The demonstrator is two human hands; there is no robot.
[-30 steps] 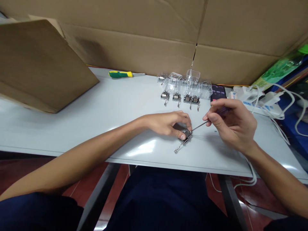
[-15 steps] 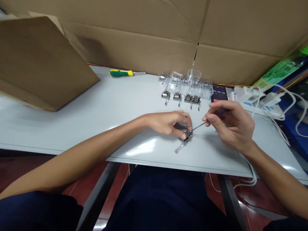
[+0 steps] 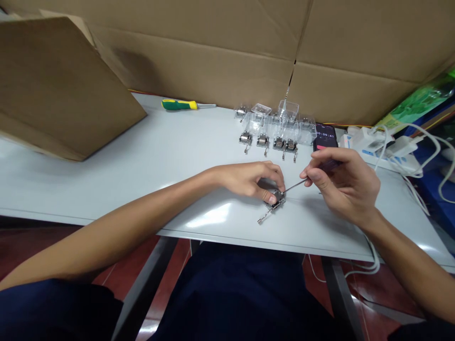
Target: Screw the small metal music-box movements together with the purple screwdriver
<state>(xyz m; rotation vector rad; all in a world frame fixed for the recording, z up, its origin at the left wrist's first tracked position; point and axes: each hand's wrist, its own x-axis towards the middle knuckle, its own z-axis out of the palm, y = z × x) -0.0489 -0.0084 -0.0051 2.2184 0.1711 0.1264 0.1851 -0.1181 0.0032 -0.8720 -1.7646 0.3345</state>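
Observation:
My left hand [image 3: 250, 181] pins a small hand-crank music box movement [image 3: 277, 201] to the tabletop, thumb on top and fingers curled round its far side. Its thin crank points toward the table's front edge. Between thumb and fingers of my right hand [image 3: 343, 184] is a slim screwdriver [image 3: 295, 185]. The metal shaft slants down to the left, its tip at the movement's right edge beside my left fingertips. The handle end is hidden in my palm.
Several more crank movements [image 3: 262, 141] stand at the back beside clear plastic boxes [image 3: 272, 127]. Behind are a green-yellow screwdriver [image 3: 179, 104] and cardboard walls [image 3: 213, 61]. A phone [image 3: 325, 136] showing a timer and a power strip [image 3: 401, 158] with white cables lie right.
Both hands keep their grip with hardly any movement. The view has shifted very slightly, and the phone's timer has advanced by one second.

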